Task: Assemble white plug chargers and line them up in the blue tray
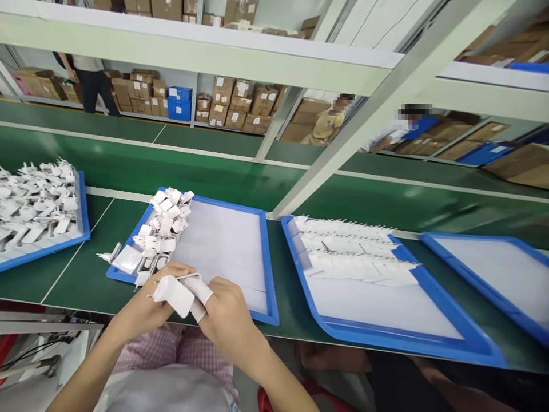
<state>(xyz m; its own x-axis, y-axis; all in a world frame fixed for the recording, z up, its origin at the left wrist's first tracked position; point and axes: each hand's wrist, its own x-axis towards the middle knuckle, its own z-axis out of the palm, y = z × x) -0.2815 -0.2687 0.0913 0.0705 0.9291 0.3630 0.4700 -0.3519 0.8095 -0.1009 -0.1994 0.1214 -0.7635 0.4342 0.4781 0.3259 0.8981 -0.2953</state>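
Head view: I am observing the left hand (143, 306) and the right hand (234, 323), both gripping snugly a smooth, boxy white adapter (179, 297) at the blue-rimmed tray's (270, 274) near edge, while angular adapters (162, 229) are lying jumbled inside
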